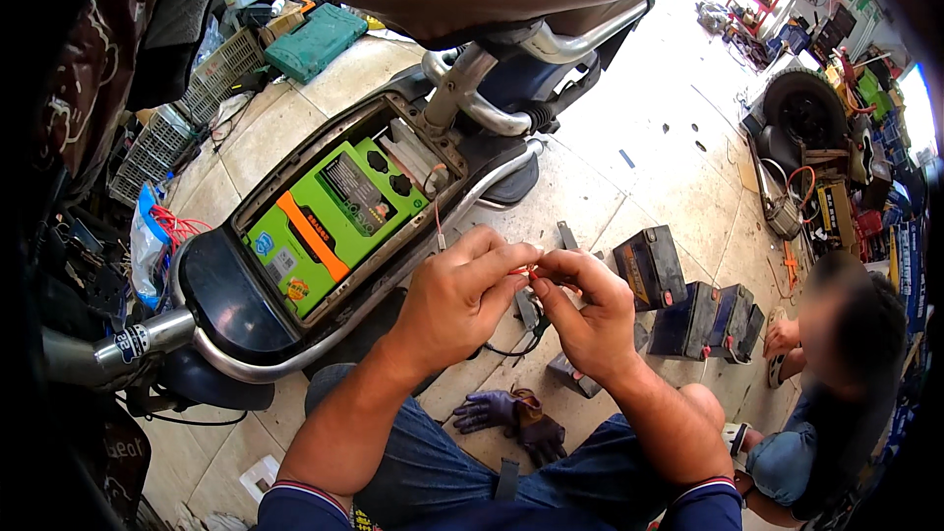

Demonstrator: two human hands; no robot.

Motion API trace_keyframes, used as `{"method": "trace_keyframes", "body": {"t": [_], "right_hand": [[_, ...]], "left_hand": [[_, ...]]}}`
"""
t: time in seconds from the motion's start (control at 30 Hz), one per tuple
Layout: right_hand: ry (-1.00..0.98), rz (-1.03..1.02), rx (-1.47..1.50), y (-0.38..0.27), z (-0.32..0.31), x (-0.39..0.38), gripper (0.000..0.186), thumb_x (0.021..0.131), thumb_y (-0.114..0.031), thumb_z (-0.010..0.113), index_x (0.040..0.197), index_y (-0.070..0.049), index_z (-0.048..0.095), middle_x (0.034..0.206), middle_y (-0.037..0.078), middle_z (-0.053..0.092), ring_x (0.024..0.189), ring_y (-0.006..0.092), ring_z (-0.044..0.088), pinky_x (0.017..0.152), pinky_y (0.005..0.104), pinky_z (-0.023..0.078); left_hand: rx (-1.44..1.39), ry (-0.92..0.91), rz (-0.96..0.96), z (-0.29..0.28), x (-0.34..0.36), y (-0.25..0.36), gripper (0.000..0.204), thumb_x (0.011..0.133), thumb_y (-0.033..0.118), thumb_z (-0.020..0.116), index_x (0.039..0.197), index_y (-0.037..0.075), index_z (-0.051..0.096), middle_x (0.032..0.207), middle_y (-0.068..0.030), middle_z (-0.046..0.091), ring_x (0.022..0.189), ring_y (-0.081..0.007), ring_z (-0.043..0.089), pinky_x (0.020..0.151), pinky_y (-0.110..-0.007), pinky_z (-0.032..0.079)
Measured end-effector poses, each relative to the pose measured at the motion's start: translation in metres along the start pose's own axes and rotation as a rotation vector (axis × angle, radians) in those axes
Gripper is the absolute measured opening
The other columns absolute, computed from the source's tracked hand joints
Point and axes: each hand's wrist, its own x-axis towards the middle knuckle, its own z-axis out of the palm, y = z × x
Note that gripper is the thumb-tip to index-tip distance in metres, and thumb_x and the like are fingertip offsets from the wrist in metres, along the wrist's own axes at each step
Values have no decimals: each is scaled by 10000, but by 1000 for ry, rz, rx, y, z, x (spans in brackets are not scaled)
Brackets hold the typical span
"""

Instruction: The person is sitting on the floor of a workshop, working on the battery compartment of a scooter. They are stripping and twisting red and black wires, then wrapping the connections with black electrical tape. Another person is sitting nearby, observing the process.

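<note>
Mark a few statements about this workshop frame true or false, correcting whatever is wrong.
1. The left hand and right hand pinch a thin red wire. True.
2. An orange strap crosses the green battery pack. True.
3. That battery pack lies on the floor tiles. False: it sits in an open compartment.
4. The purple gloves cover the wearer's hands. False: they lie on the floor; both hands are bare.
5. A black-tyred wheel stands at the picture's right. True.

A navy short-sleeved top [462, 516], its sleeves [710, 511] edged in red-and-white bands [313, 494], is worn with blue denim jeans [418, 457]; the left hand [457, 295] and right hand [595, 313] are bare.
</note>
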Motion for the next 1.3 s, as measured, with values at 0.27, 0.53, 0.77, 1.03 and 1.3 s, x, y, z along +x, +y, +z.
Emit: {"method": "trace_keyframes", "body": {"t": [0.27, 0.53, 0.77, 1.03, 1.3], "right_hand": [[-89, 33, -22, -7, -7, 5, 214, 927, 38, 677, 1134, 18, 726, 963, 114, 675, 860, 198, 651, 759, 298, 501], [-143, 25, -28, -8, -11, 8, 197, 924, 55, 647, 1101, 12, 722, 957, 115, 639, 890, 229, 640, 779, 317, 501], [-83, 20, -20, -12, -12, 5, 214, 920, 63, 634, 1125, 33, 686, 971, 138, 635, 913, 254, 653, 814, 335, 518], [37, 150, 23, -12, -8, -3, 230, 878, 62, 698, 1103, 41, 654, 968, 141, 679, 902, 237, 685, 827, 336, 540], [-14, -7, -47, -6, -13, 1, 144, 873, 61, 728, 987, 11, 655, 982, 84, 691, 922, 136, 651, 839, 278, 524]], "left_hand": [[72, 40, 53, 2, 0, -2, 239, 896, -12, 735, 1128, 46, 731, 901, -108, 649, 751, -285, 700, 632, -365, 545], [-42, 74, 58, 9, -1, -9, 190, 867, -71, 741, 1041, 3, 721, 901, -124, 658, 743, -265, 692, 633, -332, 534], [-74, -6, -24, 2, 4, 4, 234, 862, -65, 755, 1081, -3, 698, 916, -110, 657, 790, -211, 660, 685, -309, 520], [-59, -3, -77, 2, 1, 1, 383, 854, -15, 793, 1215, 18, 669, 992, -83, 664, 805, -161, 637, 647, -269, 489], [20, 97, -79, 0, 0, 5, 345, 845, 25, 817, 1160, 11, 678, 1032, -108, 667, 841, -208, 652, 641, -303, 497]]}}
